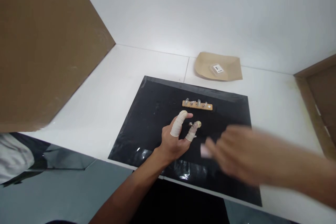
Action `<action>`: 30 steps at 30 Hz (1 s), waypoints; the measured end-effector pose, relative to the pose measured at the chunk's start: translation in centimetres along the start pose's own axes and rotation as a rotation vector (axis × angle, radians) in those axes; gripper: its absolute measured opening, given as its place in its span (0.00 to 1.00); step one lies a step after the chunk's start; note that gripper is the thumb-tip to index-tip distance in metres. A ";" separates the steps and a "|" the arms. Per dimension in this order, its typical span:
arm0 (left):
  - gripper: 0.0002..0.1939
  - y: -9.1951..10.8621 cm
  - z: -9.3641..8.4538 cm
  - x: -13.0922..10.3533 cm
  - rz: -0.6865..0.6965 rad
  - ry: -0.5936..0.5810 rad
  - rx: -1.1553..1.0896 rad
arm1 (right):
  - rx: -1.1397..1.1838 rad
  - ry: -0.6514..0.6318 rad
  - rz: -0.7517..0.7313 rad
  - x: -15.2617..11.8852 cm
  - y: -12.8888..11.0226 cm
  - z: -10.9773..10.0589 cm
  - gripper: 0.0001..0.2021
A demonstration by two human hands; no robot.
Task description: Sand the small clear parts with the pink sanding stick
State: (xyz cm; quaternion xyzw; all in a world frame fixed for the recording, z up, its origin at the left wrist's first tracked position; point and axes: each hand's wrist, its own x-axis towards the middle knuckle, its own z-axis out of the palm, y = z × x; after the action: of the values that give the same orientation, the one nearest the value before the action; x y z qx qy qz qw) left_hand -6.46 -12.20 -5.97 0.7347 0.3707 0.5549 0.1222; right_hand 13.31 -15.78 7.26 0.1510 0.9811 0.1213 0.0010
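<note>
My left hand (172, 140) is over the black mat, with pale rubber finger cots on its thumb and index finger. Those two fingers are spread apart, and nothing shows clasped between them. Small shiny metal parts (190, 124) lie by the thumb, partly covered by it; their kind is too small to make out. Just beyond the fingertips lies a narrow wooden strip (197, 105) bearing several small clear and metal pieces. My right hand (233, 154), smeared by motion, is over the mat's right side with something pale at its fingertips, perhaps a finger cot.
The black mat (157, 108) covers part of a white table (126, 66). A brown paper sheet (231, 68) with a small labelled clear box (217, 69) lies at the back. Brown boards (47, 49) stand at the left and right; a white wall closes off the back.
</note>
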 end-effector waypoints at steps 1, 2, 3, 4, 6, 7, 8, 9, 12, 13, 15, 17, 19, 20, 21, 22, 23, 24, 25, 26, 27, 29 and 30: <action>0.35 0.0 0.0 0.0 0.002 -0.004 0.004 | -0.080 0.023 0.039 0.0 0.4 -0.1 0.08; 0.34 0.0 0.0 0.0 -0.003 -0.011 0.008 | -0.133 0.020 0.069 0.1 0.6 -0.1 0.07; 0.33 0.0 0.0 0.0 -0.009 -0.018 0.010 | -0.097 -0.004 0.035 0.2 0.5 -0.1 0.04; 0.33 0.0 0.0 0.0 -0.010 -0.022 0.010 | 0.006 -0.051 -0.038 0.3 0.1 -0.2 0.03; 0.33 0.0 0.0 0.0 -0.004 -0.019 0.005 | 0.171 -0.076 -0.122 0.5 -0.7 -0.3 0.08; 0.33 0.0 0.0 0.0 0.000 -0.013 0.001 | 0.196 -0.077 -0.111 0.5 -0.7 -0.4 0.10; 0.34 0.0 0.0 0.0 0.001 -0.009 -0.003 | 0.150 -0.053 -0.087 0.5 -0.4 -0.5 0.08; 0.34 0.0 0.0 0.0 0.000 -0.008 -0.007 | 0.061 -0.022 -0.053 0.4 0.2 -0.6 0.09; 0.34 0.0 -0.1 -0.1 -0.008 -0.015 -0.008 | -0.116 0.013 0.069 0.1 1.1 -0.5 0.05; 0.33 0.1 -0.1 -0.1 -0.007 -0.018 -0.008 | -0.058 -0.018 0.028 0.1 0.7 -0.4 0.03; 0.33 0.1 -0.3 0.0 -0.003 -0.020 -0.013 | 0.135 -0.142 -0.117 0.2 -0.8 0.1 0.09; 0.33 0.1 -0.5 0.3 -0.001 -0.027 -0.031 | 0.207 -0.155 -0.144 0.3 -1.3 0.4 0.10; 0.34 0.0 -0.9 0.7 -0.004 -0.059 -0.053 | 0.142 -0.105 -0.047 0.1 -0.1 0.5 0.06; 0.34 0.0 -1.1 1.0 -0.008 -0.076 -0.063 | 0.078 -0.018 0.025 0.0 0.9 0.4 0.04; 0.34 -0.1 -1.3 1.2 -0.012 -0.092 -0.071 | 0.014 0.028 0.099 -0.2 1.7 0.3 0.07; 0.33 -0.2 -1.4 1.5 -0.017 -0.104 -0.077 | -0.042 0.051 0.128 -0.3 2.3 0.3 0.09; 0.33 -0.3 -1.6 1.7 -0.022 -0.110 -0.082 | -0.054 0.052 0.117 -0.3 2.3 0.3 0.09; 0.33 -0.4 -1.7 1.9 -0.026 -0.115 -0.085 | -0.005 0.021 0.063 -0.4 1.9 0.4 0.09; 0.34 -0.5 -1.7 2.0 -0.026 -0.128 -0.087 | 0.083 -0.042 0.008 -0.4 1.2 0.5 0.08; 0.34 -0.7 -1.7 2.1 -0.020 -0.142 -0.093 | 0.171 -0.080 -0.043 -0.4 0.5 0.8 0.10; 0.35 -0.9 -1.7 2.0 -0.013 -0.161 -0.104 | 0.237 -0.101 -0.080 -0.5 -0.1 1.0 0.10; 0.36 -1.3 -1.4 1.8 0.005 -0.201 -0.138 | 0.271 -0.090 -0.012 -0.8 -0.3 1.5 0.08; 0.37 -1.5 -1.2 1.7 0.014 -0.223 -0.158 | 0.229 -0.066 0.067 -0.9 0.1 1.6 0.07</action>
State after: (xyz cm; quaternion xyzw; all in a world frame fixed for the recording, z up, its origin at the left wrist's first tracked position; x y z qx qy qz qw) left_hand -7.93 -10.32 -5.20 0.7823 0.3052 0.4981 0.2162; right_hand 14.26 -15.61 5.67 0.1867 0.9823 0.0034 0.0118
